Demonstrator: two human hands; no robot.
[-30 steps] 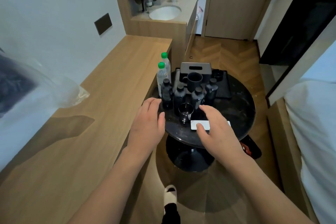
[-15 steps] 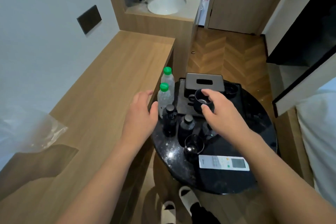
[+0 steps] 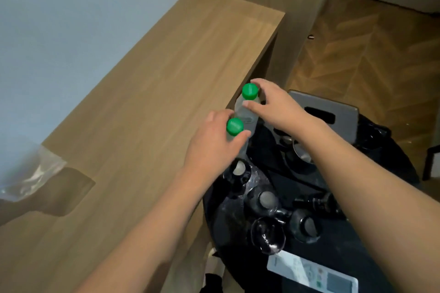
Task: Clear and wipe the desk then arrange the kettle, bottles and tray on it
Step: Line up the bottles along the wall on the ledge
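Both hands on the two green-capped water bottles

The left hand [image 3: 214, 143] curls round the near bottle [image 3: 234, 127]; the right hand [image 3: 273, 104] pinches the far bottle [image 3: 247, 102] (thumb in front). Both stand at the round black table's [image 3: 392, 173] edge, beside the wooden desk [image 3: 142, 102].

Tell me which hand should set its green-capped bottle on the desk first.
Left, probably. The left hand grips the nearer bottle right at the edge of the desk. The right hand holds the farther bottle and would have to cross over.
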